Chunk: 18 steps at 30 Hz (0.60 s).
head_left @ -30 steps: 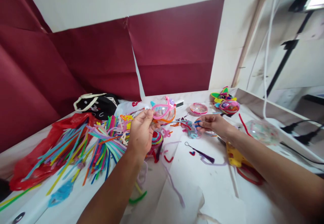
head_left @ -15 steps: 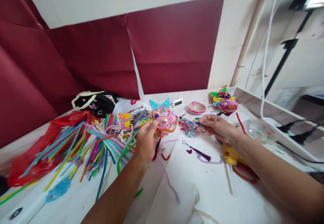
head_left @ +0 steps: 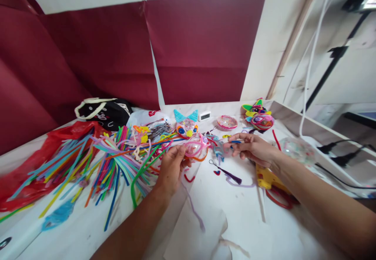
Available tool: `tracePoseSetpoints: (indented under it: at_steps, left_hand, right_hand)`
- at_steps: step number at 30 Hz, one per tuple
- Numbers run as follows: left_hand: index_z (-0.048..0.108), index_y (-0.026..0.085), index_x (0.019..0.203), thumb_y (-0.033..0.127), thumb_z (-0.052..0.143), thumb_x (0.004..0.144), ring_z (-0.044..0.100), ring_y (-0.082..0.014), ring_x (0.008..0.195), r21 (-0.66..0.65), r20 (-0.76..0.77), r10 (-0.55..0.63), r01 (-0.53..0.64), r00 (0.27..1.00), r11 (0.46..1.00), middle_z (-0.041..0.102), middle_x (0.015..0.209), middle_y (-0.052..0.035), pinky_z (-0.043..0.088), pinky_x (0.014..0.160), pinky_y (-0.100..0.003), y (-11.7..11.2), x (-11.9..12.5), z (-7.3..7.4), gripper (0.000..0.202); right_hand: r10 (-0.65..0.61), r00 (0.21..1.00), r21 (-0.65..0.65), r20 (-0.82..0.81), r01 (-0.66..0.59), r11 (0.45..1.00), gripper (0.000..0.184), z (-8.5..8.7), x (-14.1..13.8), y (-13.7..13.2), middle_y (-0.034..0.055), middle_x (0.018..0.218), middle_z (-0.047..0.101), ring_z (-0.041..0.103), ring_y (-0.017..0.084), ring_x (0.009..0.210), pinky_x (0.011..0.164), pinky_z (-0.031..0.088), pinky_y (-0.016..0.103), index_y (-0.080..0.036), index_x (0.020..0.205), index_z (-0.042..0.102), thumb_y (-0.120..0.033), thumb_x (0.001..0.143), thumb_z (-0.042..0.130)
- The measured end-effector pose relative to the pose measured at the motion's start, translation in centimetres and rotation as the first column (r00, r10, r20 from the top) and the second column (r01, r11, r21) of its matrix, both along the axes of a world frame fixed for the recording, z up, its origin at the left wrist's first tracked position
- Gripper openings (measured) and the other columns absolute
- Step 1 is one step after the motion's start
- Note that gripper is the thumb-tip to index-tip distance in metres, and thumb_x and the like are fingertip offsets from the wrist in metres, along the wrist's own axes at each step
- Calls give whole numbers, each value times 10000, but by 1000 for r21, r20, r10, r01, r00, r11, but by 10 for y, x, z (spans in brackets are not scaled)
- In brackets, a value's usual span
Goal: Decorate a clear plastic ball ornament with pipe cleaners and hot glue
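Observation:
My left hand [head_left: 173, 164] pinches the edge of a clear plastic dome [head_left: 195, 148] trimmed with pink and orange pipe cleaner. My right hand [head_left: 249, 148] is just right of it, thumb and fingers closed around a short blue pipe cleaner piece [head_left: 235, 141]. Behind the dome stands a clear ball figure [head_left: 187, 129] with light-blue ears, ringed eyes and a yellow nose. Between my hands lies a small heap of grey-blue pipe cleaner bits [head_left: 217, 152]. In front of the heap rest a dark purple tassel [head_left: 232, 176] and a small red-and-blue heart [head_left: 216, 172].
Loose pipe cleaners [head_left: 114, 170] and a red plastic bag [head_left: 58, 142] spread over the left side. A yellow glue gun [head_left: 266, 177] lies under my right forearm, beside red-handled scissors [head_left: 280, 201]. Another clear dome [head_left: 227, 122] and a colourful figure [head_left: 260, 119] stand at the back.
My left hand has drawn the dome slightly down and toward me, uncovering the blue-eared figure behind it. My right hand's fingers have spread a little around the blue piece.

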<state>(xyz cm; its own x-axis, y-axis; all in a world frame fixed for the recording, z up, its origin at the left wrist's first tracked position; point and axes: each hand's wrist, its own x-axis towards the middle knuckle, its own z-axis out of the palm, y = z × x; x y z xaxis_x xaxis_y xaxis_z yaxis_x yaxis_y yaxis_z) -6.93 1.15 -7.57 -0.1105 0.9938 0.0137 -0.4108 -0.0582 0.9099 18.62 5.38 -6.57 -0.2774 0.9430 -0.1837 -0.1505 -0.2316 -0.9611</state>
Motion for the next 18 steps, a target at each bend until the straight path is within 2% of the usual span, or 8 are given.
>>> tracePoseSetpoints:
  at_steps: [4,11,13,18]
  left_hand:
    - [617,130,675,430,847,569,534,-70,495,-22,6,-13,13,1000,1000,591,616,30,457,454,-176,-4,2,-1,393]
    - [624,122,689,429,805,650,513,-60,496,-1,-3,-102,102,995,995,585,632,20,429,459,-174,-7,5,-6,358]
    - [620,123,688,427,800,659,510,-60,487,0,3,-112,112,994,994,583,634,19,419,457,-180,-8,5,-8,355]
    - [615,126,688,421,789,678,502,-61,476,-8,4,-128,129,992,992,569,624,24,413,467,-191,-11,8,-10,343]
  right_hand:
    - [42,999,-19,13,-42,999,245,-1,2,-5,65,983,752,719,125,687,498,529,137,-174,875,673,-70,664,742]
    - [114,993,-38,10,-113,993,161,-5,6,-18,83,1018,743,712,176,937,730,590,196,-156,910,719,-120,754,713]
    - [125,992,-54,1,-125,991,146,-6,7,-21,86,1054,736,717,184,926,718,596,206,-172,927,720,-146,787,692]
    - [76,997,-48,28,-75,996,152,-11,11,-26,69,1039,741,731,157,746,502,552,159,-214,919,717,-167,774,724]
